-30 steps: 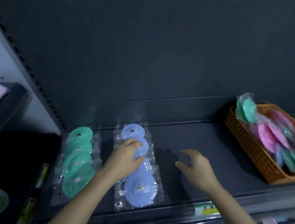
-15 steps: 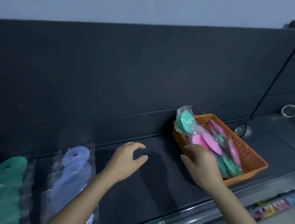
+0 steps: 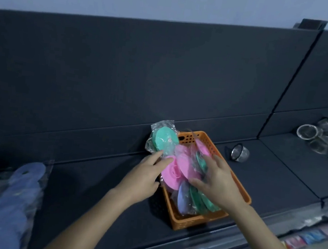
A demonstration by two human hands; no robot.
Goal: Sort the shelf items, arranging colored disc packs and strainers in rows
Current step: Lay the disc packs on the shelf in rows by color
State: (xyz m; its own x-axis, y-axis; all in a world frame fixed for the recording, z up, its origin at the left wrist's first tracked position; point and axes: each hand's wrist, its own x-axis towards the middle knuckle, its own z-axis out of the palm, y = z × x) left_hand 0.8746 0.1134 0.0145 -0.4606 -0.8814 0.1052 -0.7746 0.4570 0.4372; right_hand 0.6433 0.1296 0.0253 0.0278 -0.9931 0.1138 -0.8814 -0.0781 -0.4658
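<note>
I can read no text, brand or number anywhere in front of me. The small coloured price tags along the front rail of the dark grey metal shelf are too blurred to make out

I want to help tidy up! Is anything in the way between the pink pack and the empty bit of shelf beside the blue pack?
Nothing visible blocks it. The pink pack sits in the orange basket, and the dark shelf between the basket and the blue pack is bare. Only the left hand is there, touching the pack.
</note>
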